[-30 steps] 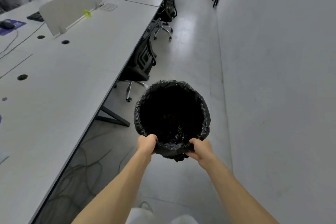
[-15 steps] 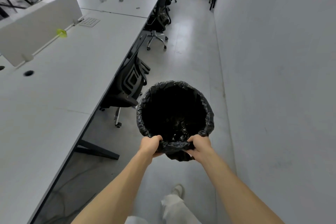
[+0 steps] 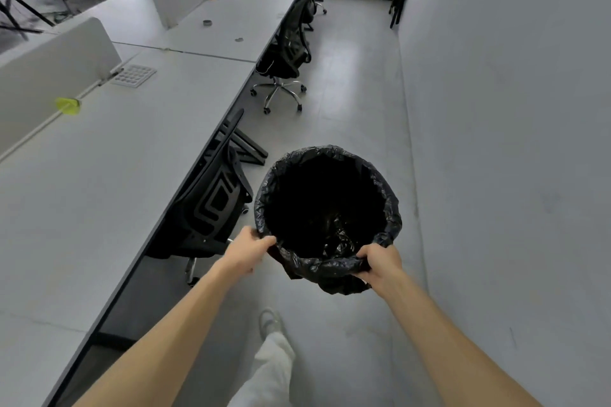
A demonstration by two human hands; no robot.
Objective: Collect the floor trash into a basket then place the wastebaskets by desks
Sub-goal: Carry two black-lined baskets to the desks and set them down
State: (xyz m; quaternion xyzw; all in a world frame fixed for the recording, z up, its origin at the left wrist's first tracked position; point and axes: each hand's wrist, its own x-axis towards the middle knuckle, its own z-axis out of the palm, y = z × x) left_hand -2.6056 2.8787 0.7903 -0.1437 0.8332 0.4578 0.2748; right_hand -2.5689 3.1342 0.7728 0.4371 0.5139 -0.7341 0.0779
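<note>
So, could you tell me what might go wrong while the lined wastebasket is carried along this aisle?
1. Both the left hand and right hand grip the wastebasket only at its near rim, over the loose black liner; the plastic could slip and the basket tip or drop.
2. The nearest chair juts out from the desk beside the basket, so a bump seems possible.

Left hand, right hand: both arms extended forward, forearms bare, fingers curled over the wastebasket near rim.
</note>
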